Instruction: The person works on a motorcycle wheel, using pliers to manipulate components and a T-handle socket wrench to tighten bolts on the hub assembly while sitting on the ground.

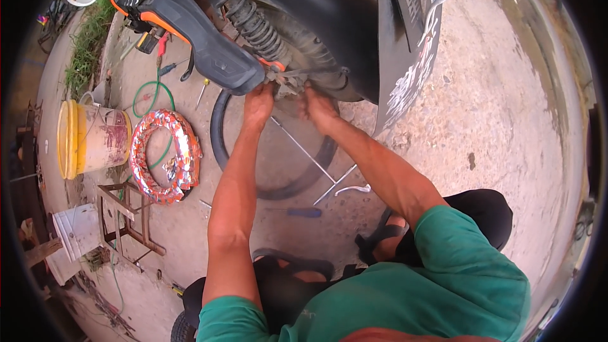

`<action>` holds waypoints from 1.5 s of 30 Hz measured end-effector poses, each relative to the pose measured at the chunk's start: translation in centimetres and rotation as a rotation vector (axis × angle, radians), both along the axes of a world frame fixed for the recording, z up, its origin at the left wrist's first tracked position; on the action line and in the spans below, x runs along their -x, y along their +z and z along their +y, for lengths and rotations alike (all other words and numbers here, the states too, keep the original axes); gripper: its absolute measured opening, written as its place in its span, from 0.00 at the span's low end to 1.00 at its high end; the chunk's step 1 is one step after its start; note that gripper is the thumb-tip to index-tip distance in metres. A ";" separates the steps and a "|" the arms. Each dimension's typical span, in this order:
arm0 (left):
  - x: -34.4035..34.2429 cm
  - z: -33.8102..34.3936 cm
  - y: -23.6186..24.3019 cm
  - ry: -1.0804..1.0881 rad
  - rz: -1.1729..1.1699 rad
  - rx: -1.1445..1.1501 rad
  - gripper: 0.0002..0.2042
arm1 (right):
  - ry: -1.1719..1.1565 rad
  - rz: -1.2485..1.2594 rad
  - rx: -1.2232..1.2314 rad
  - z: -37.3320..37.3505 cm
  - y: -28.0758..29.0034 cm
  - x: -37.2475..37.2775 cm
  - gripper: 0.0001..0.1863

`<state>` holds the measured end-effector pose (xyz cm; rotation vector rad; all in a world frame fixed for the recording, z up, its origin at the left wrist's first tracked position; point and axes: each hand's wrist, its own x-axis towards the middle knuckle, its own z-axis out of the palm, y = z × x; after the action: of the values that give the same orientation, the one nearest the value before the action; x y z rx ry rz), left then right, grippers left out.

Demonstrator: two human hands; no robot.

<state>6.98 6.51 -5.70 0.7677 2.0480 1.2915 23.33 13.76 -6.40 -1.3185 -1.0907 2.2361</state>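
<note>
Both my hands reach up to the greasy metal parts [290,83] at the underside of a motorcycle's rear end, below the coil spring shock absorber [254,28]. My left hand [258,104] is at the left of these parts, beside the tip of the dark grey cover [218,57]; its fingers are largely hidden. On the other side, my right hand [318,109] touches or nearly touches the parts, its fingers blurred. Whether either hand holds anything small does not show. Beneath my hands a black tyre-like ring [218,133] lies on the ground, with a T-handle wrench [304,152] across it.
A blue-handled screwdriver [305,213] and a silver lever [353,189] lie near my feet. Leftward are a foil-wrapped tyre [140,152], a yellow-rimmed bucket [104,139], a rusty metal frame [130,240] and a green hose [173,98]. A black mud flap [405,69] hangs to the right.
</note>
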 end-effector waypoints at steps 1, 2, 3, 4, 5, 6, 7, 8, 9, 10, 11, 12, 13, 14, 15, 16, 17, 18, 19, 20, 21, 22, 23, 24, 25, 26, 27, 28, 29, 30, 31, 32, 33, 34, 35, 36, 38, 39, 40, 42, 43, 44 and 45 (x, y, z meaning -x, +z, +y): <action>-0.2 0.0 -0.1 -0.002 0.038 -0.028 0.19 | -0.018 0.014 -0.023 0.0 -0.2 -0.1 0.26; -0.4 0.0 -0.1 -0.002 0.033 -0.024 0.19 | -0.018 0.009 -0.018 -0.1 -0.3 -0.2 0.26; -0.3 -0.1 0.1 0.008 0.065 0.011 0.19 | -0.041 0.049 -0.049 -0.2 -0.5 0.0 0.25; -0.3 -0.1 0.2 0.019 0.096 0.045 0.20 | -0.065 0.088 -0.079 -0.4 -0.7 0.2 0.23; -0.7 -0.1 0.2 0.024 0.095 0.048 0.20 | -0.059 0.087 -0.077 -0.7 -0.9 0.2 0.23; -0.7 -0.1 -0.1 0.028 0.087 0.035 0.20 | -0.083 0.083 -0.109 -0.8 -1.0 0.4 0.22; -0.3 -0.2 -0.2 0.025 0.101 0.041 0.20 | -0.107 0.079 -0.141 -0.9 -1.1 0.5 0.22; 0.1 -0.2 -0.3 0.021 0.116 0.048 0.20 | -0.095 0.084 -0.141 -0.9 -1.3 0.6 0.22; 0.1 -0.2 -0.3 0.013 0.125 0.058 0.20 | -0.080 0.082 -0.207 -0.7 -1.6 0.3 0.21; 0.0 -0.1 -0.4 -0.005 0.136 0.064 0.20 | -0.074 0.079 -0.238 -0.6 -1.9 0.1 0.21; -0.2 -0.1 -0.5 -0.019 0.141 0.066 0.21 | -0.066 0.079 -0.272 -0.3 -2.2 0.1 0.21; -0.2 0.0 -0.7 -0.032 0.144 0.068 0.21 | -0.041 0.091 -0.249 0.0 -2.1 -0.1 0.20; -0.3 -0.2 -0.8 -0.004 0.131 0.049 0.20 | -0.036 0.096 -0.240 0.2 -1.9 -0.3 0.21; -0.4 -0.3 -1.0 0.001 0.124 0.038 0.20 | -0.030 0.099 -0.228 0.2 -1.8 -0.6 0.21; -0.5 -0.1 -1.1 0.004 0.116 0.021 0.20 | -0.032 0.122 -0.164 0.2 -1.7 -0.8 0.21; -0.3 -0.3 -1.4 0.026 0.129 -0.018 0.20 | -0.031 0.149 -0.094 -0.1 -1.5 -0.7 0.23; -0.1 -0.6 -1.7 0.047 0.142 -0.056 0.19 | -0.046 0.151 -0.095 -0.1 -1.2 -0.5 0.23; -0.2 -0.6 -1.6 0.016 0.086 -0.110 0.18 | -0.035 0.129 -0.068 -0.2 -0.8 -0.5 0.23; -0.4 -0.6 -1.5 -0.002 0.086 -0.107 0.18 | -0.022 0.107 -0.039 -0.2 -0.4 -0.5 0.24; -0.5 -0.7 -1.4 0.004 0.038 -0.099 0.19 | -0.029 0.105 -0.006 -0.3 0.1 -0.6 0.24; -0.7 -0.5 -1.0 -0.006 0.028 -0.077 0.20 | -0.049 0.106 -0.008 0.1 -0.2 -0.7 0.24; -1.0 -0.4 -0.7 -0.018 0.016 -0.053 0.20 | -0.053 0.136 0.081 0.4 -0.5 -0.7 0.23; -1.5 -0.3 -0.4 -0.034 0.017 -0.054 0.20 | -0.055 0.166 0.170 0.8 -0.7 -0.8 0.22; -2.0 -0.5 0.4 -0.022 0.051 -0.072 0.20 | -0.065 0.170 0.172 0.8 -0.6 -0.6 0.22; -2.5 -0.5 1.0 -0.010 0.084 -0.090 0.20 | -0.078 0.182 0.213 0.7 -0.6 -0.6 0.20; -2.8 -0.4 1.1 -0.018 0.085 -0.087 0.20 | -0.091 0.194 0.253 0.7 -0.5 -0.6 0.18; -2.8 -0.5 1.2 0.010 0.087 -0.072 0.20 | -0.095 0.200 0.257 0.7 -0.6 -0.4 0.18; -2.8 -0.6 1.4 0.037 0.088 -0.058 0.20 | -0.080 0.240 0.258 0.7 -0.6 -0.2 0.17; -2.7 -0.5 1.4 0.033 0.092 -0.055 0.20 | -0.064 0.280 0.258 0.7 -0.6 -0.1 0.15; -2.8 -0.5 1.3 0.047 0.094 -0.056 0.20 | -0.071 0.282 0.262 0.6 -0.8 0.1 0.15; -2.8 -0.5 1.2 0.060 0.095 -0.057 0.21 | -0.084 0.283 0.251 0.5 -1.0 0.3 0.15; -2.8 -0.6 1.2 0.054 0.096 -0.053 0.21 | -0.097 0.283 0.240 0.4 -1.1 0.5 0.14; -3.0 -0.6 1.7 0.065 0.084 -0.032 0.20 | -0.099 0.282 0.238 0.5 -1.1 0.5 0.14; -3.3 -0.7 2.0 0.077 0.073 -0.010 0.20 | -0.090 0.272 0.214 0.6 -1.0 0.4 0.14; -3.2 -0.7 1.9 0.075 0.072 -0.013 0.20 | -0.080 0.262 0.190 0.6 -1.0 0.3 0.14; -3.0 -0.7 2.2 0.025 0.112 0.001 0.20 | -0.084 0.265 0.186 0.7 -1.0 0.3 0.14; -3.3 -0.8 2.4 -0.029 0.154 0.011 0.20 | -0.080 0.247 0.109 0.9 -1.2 0.2 0.14; -4.2 -1.3 3.0 -0.002 0.065 -0.139 0.20 | -0.081 0.246 0.114 0.6 -0.9 0.2 0.14; -4.7 -1.8 3.3 0.025 -0.023 -0.289 0.20 | -0.085 0.210 0.119 0.4 -0.6 0.2 0.15; -4.8 -2.7 3.1 -0.014 0.056 -0.289 0.22 | -0.091 0.175 0.128 0.2 -0.6 0.1 0.15; -4.9 -3.1 3.1 -0.053 0.136 -0.294 0.25 | -0.095 0.204 0.097 0.1 -0.8 0.1 0.15; -4.9 -3.5 3.1 -0.092 0.216 -0.297 0.29 | -0.098 0.223 0.086 0.0 -1.1 0.2 0.15; -4.9 -3.8 3.1 -0.130 0.295 -0.300 0.33 | -0.100 0.242 0.073 0.0 -1.4 0.3 0.16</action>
<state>11.92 2.71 -2.60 1.2718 2.0062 1.5019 23.02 13.74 -7.83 -1.0686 -0.8463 2.3065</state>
